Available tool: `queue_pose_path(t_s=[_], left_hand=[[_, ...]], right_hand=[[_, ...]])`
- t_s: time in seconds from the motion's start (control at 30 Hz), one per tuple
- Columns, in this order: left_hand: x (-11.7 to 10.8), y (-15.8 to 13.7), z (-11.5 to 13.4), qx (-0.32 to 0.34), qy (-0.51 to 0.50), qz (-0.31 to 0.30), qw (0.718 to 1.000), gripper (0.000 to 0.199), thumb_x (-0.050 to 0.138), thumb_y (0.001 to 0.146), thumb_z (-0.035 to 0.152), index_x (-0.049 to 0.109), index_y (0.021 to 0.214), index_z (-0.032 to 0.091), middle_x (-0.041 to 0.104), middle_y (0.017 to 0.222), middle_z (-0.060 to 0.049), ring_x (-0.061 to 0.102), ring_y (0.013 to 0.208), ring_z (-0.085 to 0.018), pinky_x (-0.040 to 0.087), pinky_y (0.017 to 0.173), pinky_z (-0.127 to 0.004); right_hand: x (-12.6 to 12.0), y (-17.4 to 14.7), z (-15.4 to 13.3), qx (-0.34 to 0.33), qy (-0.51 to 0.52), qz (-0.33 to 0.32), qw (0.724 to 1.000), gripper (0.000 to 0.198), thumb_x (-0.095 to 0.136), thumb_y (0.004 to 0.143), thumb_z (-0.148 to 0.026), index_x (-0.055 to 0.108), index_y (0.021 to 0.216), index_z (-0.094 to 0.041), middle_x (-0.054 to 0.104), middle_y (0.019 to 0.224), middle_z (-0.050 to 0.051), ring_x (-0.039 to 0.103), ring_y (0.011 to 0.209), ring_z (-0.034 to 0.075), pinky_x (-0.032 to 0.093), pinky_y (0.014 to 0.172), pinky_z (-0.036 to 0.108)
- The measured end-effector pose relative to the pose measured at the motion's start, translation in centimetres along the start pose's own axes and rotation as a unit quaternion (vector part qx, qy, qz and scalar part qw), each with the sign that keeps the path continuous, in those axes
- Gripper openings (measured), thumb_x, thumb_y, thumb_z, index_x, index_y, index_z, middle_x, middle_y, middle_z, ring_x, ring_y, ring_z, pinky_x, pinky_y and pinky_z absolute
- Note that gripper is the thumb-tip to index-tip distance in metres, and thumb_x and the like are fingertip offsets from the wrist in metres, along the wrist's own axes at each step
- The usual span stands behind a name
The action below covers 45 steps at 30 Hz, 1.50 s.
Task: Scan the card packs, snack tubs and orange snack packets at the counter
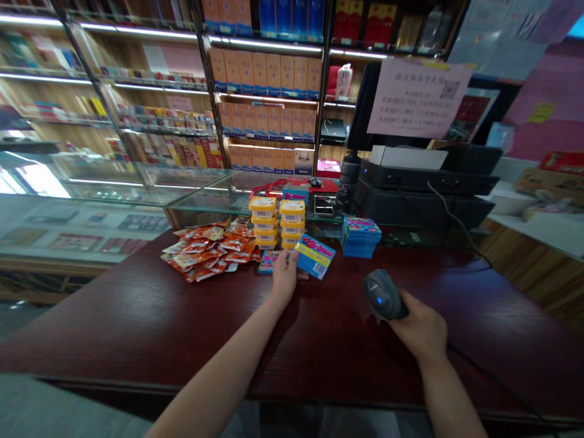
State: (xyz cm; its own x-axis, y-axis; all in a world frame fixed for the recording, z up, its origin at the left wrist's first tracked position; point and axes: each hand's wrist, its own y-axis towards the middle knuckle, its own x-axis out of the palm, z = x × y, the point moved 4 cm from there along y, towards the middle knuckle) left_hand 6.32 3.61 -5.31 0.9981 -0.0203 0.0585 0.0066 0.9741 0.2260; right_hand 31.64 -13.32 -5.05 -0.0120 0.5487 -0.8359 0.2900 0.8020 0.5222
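Observation:
Between the fingers of my left hand (285, 277) is a flat blue packet (316, 257) with pink lettering, a yellow band and a barcode, tilted above the counter. My right hand (422, 325) is wrapped round the handle of a dark handheld barcode scanner (383, 293) that shows a blue light. Behind my left hand, another blue packet (267, 261) lies partly hidden. Two stacks of yellow-lidded tubs (264, 224) stand just beyond it. A pile of similar blue packets (360, 236) sits between the scanner and the back of the counter.
Orange snack sachets (212, 248) are heaped left of the tubs on the dark wooden counter (191, 340). A glass display case (201, 198) borders the counter's back. At right stand a monitor (360, 115) with a paper sign and a black cash drawer (424, 204). The scanner's cable (497, 380) trails right.

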Motion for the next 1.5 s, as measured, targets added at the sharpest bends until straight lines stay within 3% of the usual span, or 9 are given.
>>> queue_pose_path(t_s=[0.1, 0.2, 0.33, 0.6, 0.97, 1.3, 1.5], left_hand=[[1.5, -0.4, -1.2, -0.067, -0.164, -0.066, 0.982, 0.041, 0.07, 0.074, 0.04, 0.044, 0.096, 0.019, 0.065, 0.092, -0.003, 0.068, 0.072, -0.016, 0.058, 0.072, -0.038], [2.2, -0.7, -1.5, -0.066, -0.21, -0.087, 0.972, 0.051, 0.078, 0.066, 0.032, 0.044, 0.102, 0.019, 0.063, 0.103, -0.006, 0.067, 0.088, -0.019, 0.055, 0.087, -0.045], [2.4, -0.6, -2.0, -0.064, -0.206, -0.093, 0.972, 0.051, 0.078, 0.066, 0.03, 0.045, 0.102, 0.018, 0.061, 0.105, -0.006, 0.064, 0.096, -0.02, 0.054, 0.09, -0.049], [2.3, -0.4, -2.7, -0.083, -0.185, -0.083, 0.976, 0.038, 0.073, 0.07, 0.025, 0.045, 0.095, 0.017, 0.062, 0.101, -0.005, 0.066, 0.09, -0.016, 0.056, 0.089, -0.046], [2.2, -0.4, -2.5, -0.074, -0.187, -0.077, 0.976, 0.038, 0.073, 0.071, 0.024, 0.046, 0.096, 0.017, 0.062, 0.103, -0.005, 0.065, 0.094, -0.019, 0.056, 0.089, -0.048], [2.3, -0.4, -2.6, -0.065, -0.178, -0.086, 0.978, 0.041, 0.074, 0.07, 0.03, 0.046, 0.097, 0.018, 0.064, 0.1, -0.004, 0.067, 0.089, -0.018, 0.056, 0.088, -0.048], [2.0, -0.1, 0.0, -0.003, -0.131, -0.05, 0.99, 0.04, 0.074, 0.068, 0.035, 0.049, 0.094, 0.017, 0.065, 0.094, -0.004, 0.067, 0.073, -0.016, 0.058, 0.07, -0.036]], right_hand=[[0.3, 0.0, -0.3, -0.063, 0.035, -0.008, 0.997, 0.031, 0.055, 0.078, -0.029, 0.065, 0.106, -0.021, 0.074, 0.09, 0.006, 0.068, 0.075, 0.023, 0.04, 0.06, 0.028], [0.5, -0.1, -0.5, -0.108, 0.062, -0.018, 0.992, 0.031, 0.053, 0.076, -0.026, 0.065, 0.104, -0.021, 0.074, 0.09, 0.006, 0.069, 0.076, 0.022, 0.042, 0.063, 0.028], [0.6, 0.0, -0.5, -0.113, 0.065, -0.023, 0.991, 0.028, 0.053, 0.075, -0.027, 0.066, 0.098, -0.02, 0.073, 0.085, 0.006, 0.068, 0.074, 0.023, 0.043, 0.062, 0.028], [0.3, -0.1, -0.7, -0.119, 0.068, -0.043, 0.99, 0.027, 0.053, 0.073, -0.029, 0.065, 0.095, -0.02, 0.073, 0.082, 0.006, 0.067, 0.072, 0.022, 0.042, 0.062, 0.027], [0.0, 0.0, -1.4, -0.146, 0.062, -0.086, 0.984, 0.024, 0.053, 0.071, -0.027, 0.065, 0.09, -0.021, 0.072, 0.078, 0.004, 0.066, 0.069, 0.021, 0.037, 0.059, 0.027], [0.1, 0.1, -1.0, -0.108, 0.028, -0.055, 0.992, 0.022, 0.055, 0.074, -0.029, 0.065, 0.092, -0.022, 0.072, 0.078, 0.004, 0.066, 0.068, 0.021, 0.035, 0.057, 0.027], [-0.2, 0.5, -0.6, -0.029, -0.003, -0.045, 0.999, 0.015, 0.057, 0.077, -0.026, 0.064, 0.09, -0.021, 0.071, 0.075, 0.003, 0.066, 0.069, 0.021, 0.03, 0.055, 0.026]])
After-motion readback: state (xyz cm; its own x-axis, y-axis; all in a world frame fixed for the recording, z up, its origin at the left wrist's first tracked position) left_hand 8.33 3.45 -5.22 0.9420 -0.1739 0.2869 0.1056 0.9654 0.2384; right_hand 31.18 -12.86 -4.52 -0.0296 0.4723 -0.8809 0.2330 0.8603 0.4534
